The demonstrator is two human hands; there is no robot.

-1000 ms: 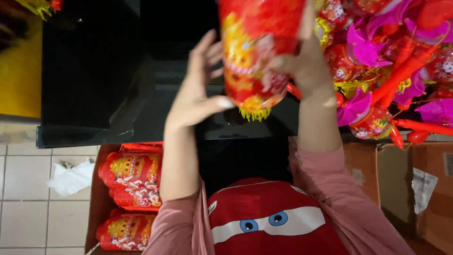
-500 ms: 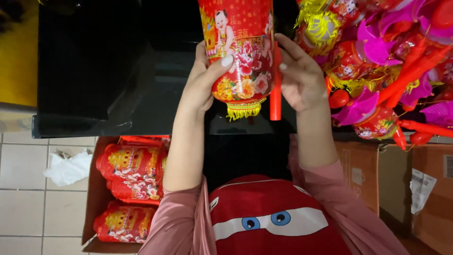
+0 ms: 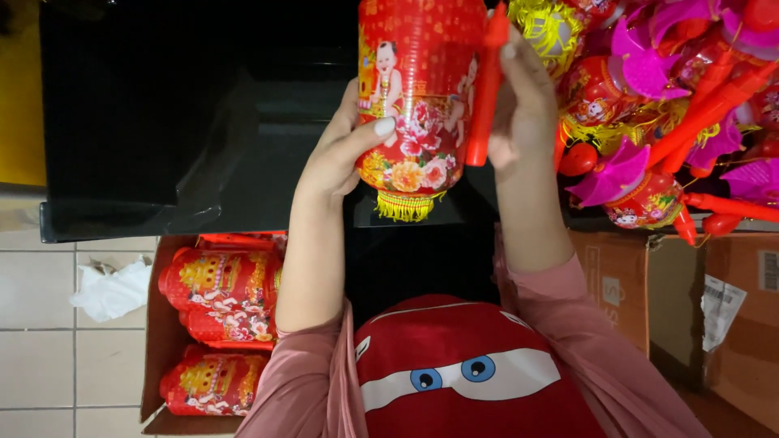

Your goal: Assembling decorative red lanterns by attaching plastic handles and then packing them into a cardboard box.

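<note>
A red cylindrical paper lantern printed with child figures and flowers, fringed in yellow at its base (image 3: 418,97), is held raised in front of a black tabletop (image 3: 187,122). The left hand (image 3: 345,150) is closed on the lantern's left side, thumb across the printed face. The right hand (image 3: 523,109) grips a red plastic stick handle (image 3: 485,89) pressed against the lantern's right side. To the right hangs a crowded cluster of red, pink and gold lanterns with red handles (image 3: 665,105). Below left, an open brown cardboard box (image 3: 158,357) on the tiled floor (image 3: 49,349) holds more folded red lanterns (image 3: 219,300). White crumpled paper (image 3: 109,288) lies beside it.
</note>
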